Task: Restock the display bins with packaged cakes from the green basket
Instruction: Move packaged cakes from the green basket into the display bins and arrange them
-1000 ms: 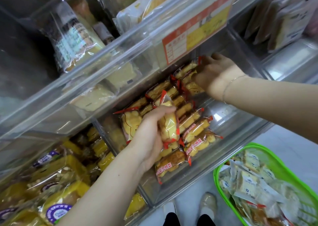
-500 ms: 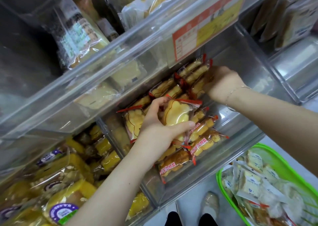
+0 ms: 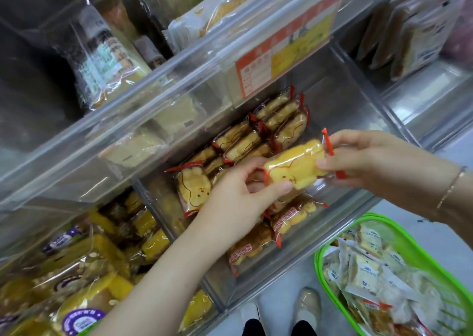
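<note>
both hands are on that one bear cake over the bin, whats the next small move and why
Probably lower the bear cake into the clear bin. The left hand and right hand pinch its two ends above the rows of matching cakes, and bare bin floor shows to the right of them.

Packaged cake (image 3: 294, 168): yellow, bear-shaped, clear wrapper with red crimped ends, held lengthwise over the bin, tilted up toward 2 o'clock. Left hand (image 3: 238, 195) pinches its lower-left end; right hand (image 3: 371, 161) pinches its upper-right end.

Display bin (image 3: 289, 274): clear plastic, holds rows of like cakes standing on edge, running from 7 o'clock to 1 o'clock. One cake (image 3: 194, 190) lies face-up at 9 o'clock of the held one.

Green basket (image 3: 330, 251): at 4 o'clock on the floor, filled with pale-wrapped cakes (image 3: 366, 266).
</note>
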Motion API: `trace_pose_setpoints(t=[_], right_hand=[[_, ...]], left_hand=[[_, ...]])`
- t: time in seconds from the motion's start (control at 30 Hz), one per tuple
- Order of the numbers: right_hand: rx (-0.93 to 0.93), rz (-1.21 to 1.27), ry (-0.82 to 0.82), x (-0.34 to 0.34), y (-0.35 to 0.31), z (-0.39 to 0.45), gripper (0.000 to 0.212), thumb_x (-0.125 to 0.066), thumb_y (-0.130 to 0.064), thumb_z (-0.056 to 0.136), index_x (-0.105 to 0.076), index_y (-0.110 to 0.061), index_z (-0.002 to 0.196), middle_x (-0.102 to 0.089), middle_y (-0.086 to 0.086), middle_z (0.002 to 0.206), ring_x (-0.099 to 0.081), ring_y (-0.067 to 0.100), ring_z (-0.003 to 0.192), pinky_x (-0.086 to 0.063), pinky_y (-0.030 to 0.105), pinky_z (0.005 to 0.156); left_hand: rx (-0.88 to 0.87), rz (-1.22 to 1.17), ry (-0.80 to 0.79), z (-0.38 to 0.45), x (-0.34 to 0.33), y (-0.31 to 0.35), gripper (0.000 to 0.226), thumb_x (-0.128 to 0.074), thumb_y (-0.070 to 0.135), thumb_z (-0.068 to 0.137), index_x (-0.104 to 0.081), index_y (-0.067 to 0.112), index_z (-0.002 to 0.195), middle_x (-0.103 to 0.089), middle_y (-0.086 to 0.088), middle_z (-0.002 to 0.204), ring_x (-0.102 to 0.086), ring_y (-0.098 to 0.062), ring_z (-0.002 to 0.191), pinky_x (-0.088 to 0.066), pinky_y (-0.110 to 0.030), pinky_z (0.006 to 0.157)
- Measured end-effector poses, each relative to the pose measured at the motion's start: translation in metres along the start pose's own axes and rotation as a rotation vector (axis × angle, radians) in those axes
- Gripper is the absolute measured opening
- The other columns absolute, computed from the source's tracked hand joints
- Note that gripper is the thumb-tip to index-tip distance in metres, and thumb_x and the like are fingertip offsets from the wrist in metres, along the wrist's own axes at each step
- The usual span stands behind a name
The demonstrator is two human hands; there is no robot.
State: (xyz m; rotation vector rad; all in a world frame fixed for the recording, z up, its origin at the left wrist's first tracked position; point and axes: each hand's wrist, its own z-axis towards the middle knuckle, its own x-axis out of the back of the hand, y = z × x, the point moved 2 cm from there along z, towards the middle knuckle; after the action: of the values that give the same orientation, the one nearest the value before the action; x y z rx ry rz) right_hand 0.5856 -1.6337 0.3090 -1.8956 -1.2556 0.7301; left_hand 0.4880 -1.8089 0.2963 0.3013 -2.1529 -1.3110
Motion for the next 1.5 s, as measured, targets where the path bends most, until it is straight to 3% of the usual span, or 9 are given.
trace_pose_setpoints(t=[0.13,0.27,0.4,0.67,0.9,1.0,1.2,1.33,1.5], right_hand=[[0.514,-1.049,0.169,-0.013,-0.017,-0.010,0.047,-0.066,-0.027,0.075,-0.053,-0.031,0.119,-0.054,-0.010,0.109,-0.050,0.012,0.103,-0.042,0.030,0.091],[0.496,-1.365,0.059,-0.027,-0.032,-0.003,0.025,-0.057,-0.037,0.081,-0.052,-0.039,0.105,-0.051,-0.016,0.106,-0.052,0.014,0.106,-0.049,0.039,0.085],[0.528,-1.603,0.250,-0.013,-0.046,0.016,0.017,-0.056,-0.033,0.085,-0.058,-0.028,0.100,-0.052,-0.002,0.089,-0.058,0.023,0.101,-0.044,0.033,0.083],[0.480,-1.923,0.271,-0.011,-0.007,0.064,0.015,-0.053,-0.019,0.087,-0.061,-0.021,0.099,-0.061,0.000,0.101,-0.048,0.025,0.106,-0.038,0.032,0.083],[0.533,-1.680,0.224,-0.018,0.006,0.075,0.029,-0.081,0.004,0.049,-0.064,0.003,0.072,-0.059,0.024,0.078,-0.059,0.032,0.052,-0.045,0.033,0.045],[0.503,-1.613,0.335,-0.016,0.012,0.082,0.037,-0.058,-0.003,0.080,-0.055,-0.006,0.117,-0.056,0.014,0.096,-0.058,0.031,0.076,-0.043,0.034,0.058],[0.171,-0.923,0.471,-0.007,-0.001,0.073,0.032,-0.056,-0.015,0.080,-0.049,-0.011,0.111,-0.058,0.012,0.086,-0.055,0.033,0.071,-0.043,0.029,0.057],[-0.223,0.069,0.007,-0.019,0.001,0.049,0.045,-0.059,-0.052,0.082,-0.057,-0.013,0.104,-0.071,0.015,0.083,-0.071,0.025,0.060,-0.056,0.036,0.054],[-0.053,0.414,-0.135,-0.015,-0.002,0.030,0.020,-0.069,-0.011,0.064,-0.067,-0.010,0.084,-0.069,0.009,0.077,-0.069,0.019,0.073,-0.058,0.032,0.062]], left_hand=[[-0.118,0.266,0.168,-0.005,-0.005,0.009,0.024,-0.075,0.034,0.079,-0.060,0.041,0.096,-0.060,0.039,0.089,-0.060,0.014,0.073,-0.039,0.000,0.061],[-0.033,0.421,0.147,-0.007,-0.011,0.011,0.052,-0.076,0.046,0.074,-0.049,0.041,0.118,-0.063,0.027,0.094,-0.065,0.005,0.083,-0.051,-0.011,0.074],[0.127,1.268,0.107,-0.009,0.012,0.001,0.098,-0.063,0.062,0.077,-0.014,0.017,0.149,-0.031,-0.011,0.151,-0.028,-0.026,0.140,-0.024,-0.044,0.114],[0.304,1.459,-0.031,0.000,0.041,0.002,0.052,-0.046,0.033,0.098,-0.026,0.026,0.145,-0.024,-0.002,0.156,-0.021,-0.025,0.143,-0.014,-0.048,0.117],[-0.056,0.852,0.116,-0.023,0.032,0.015,0.036,-0.028,0.054,0.097,-0.035,0.044,0.130,-0.057,0.021,0.115,-0.054,0.008,0.102,-0.048,-0.015,0.084],[0.082,0.206,0.132,-0.015,0.024,0.012,0.013,-0.037,0.053,0.096,-0.050,0.052,0.102,-0.062,0.028,0.096,-0.056,0.020,0.086,-0.045,-0.003,0.073],[0.457,-1.152,0.110,0.005,0.010,0.008,0.041,-0.062,0.023,0.081,-0.056,0.004,0.117,-0.070,-0.020,0.108,-0.069,-0.035,0.096,-0.059,-0.039,0.068],[0.287,-1.051,0.032,0.010,0.007,0.013,0.037,-0.060,0.022,0.079,-0.060,0.007,0.112,-0.071,-0.014,0.110,-0.067,-0.028,0.104,-0.057,-0.039,0.081],[0.089,-0.618,-0.039,0.009,0.005,0.021,0.041,-0.047,0.021,0.079,-0.072,0.015,0.110,-0.067,-0.002,0.120,-0.059,-0.019,0.115,-0.050,-0.026,0.088]])
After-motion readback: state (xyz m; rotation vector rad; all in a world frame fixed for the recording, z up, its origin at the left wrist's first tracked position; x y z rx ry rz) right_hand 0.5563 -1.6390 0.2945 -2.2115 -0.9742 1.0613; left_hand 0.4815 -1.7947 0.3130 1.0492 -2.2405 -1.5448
